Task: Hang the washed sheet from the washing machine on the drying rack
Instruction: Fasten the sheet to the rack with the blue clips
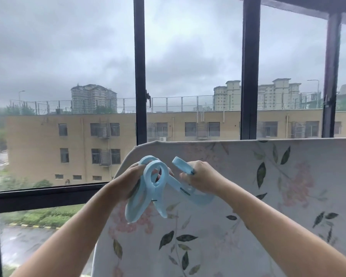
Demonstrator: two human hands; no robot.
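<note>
A pale sheet (pixel 248 176) printed with dark leaves and pink flowers hangs draped over a high bar that it hides, its top edge running level across the right half of the view. In front of it, my left hand (pixel 128 182) grips a bunch of large light-blue plastic clips (pixel 146 194), which hang down from my fingers. My right hand (pixel 202 176) grips one more light-blue clip (pixel 190 188). Both hands are held close together before the sheet's upper left corner.
A big window with dark frame posts (pixel 140 68) and a dark sill bar (pixel 38 196) stands right behind the sheet. Outside are a tan building, tall blocks and a wet road below.
</note>
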